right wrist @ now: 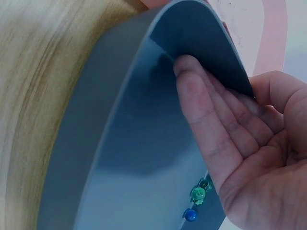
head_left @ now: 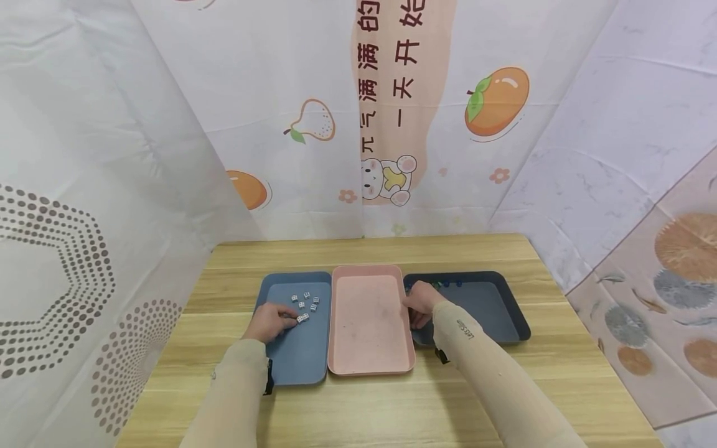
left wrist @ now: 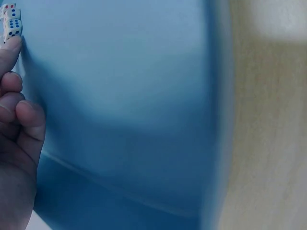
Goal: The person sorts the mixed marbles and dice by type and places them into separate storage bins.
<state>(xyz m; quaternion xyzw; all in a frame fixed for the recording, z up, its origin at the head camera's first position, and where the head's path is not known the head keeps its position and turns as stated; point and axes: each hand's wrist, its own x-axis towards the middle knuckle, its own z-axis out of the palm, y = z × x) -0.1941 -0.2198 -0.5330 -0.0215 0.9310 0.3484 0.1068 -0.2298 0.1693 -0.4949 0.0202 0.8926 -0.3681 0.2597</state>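
Note:
In the head view my left hand (head_left: 270,322) reaches into the blue tray (head_left: 297,367) on the left. One fingertip touches a white die (left wrist: 13,28) with blue pips, seen in the left wrist view, while the other fingers are bent. More white dice (head_left: 301,305) lie loosely grouped just beyond. My right hand (head_left: 421,301) holds the left wall of the dark blue tray (head_left: 518,320), thumb outside and fingers inside. Small glossy blue and green pieces, including a green one (right wrist: 198,193) and a blue one (right wrist: 190,214), lie along that tray's far wall.
A pink tray (head_left: 370,323) stands between the two blue ones, close against both. All three sit on a wood-grain table (head_left: 358,410). Printed cloth (head_left: 426,218) hangs behind the table and along both sides.

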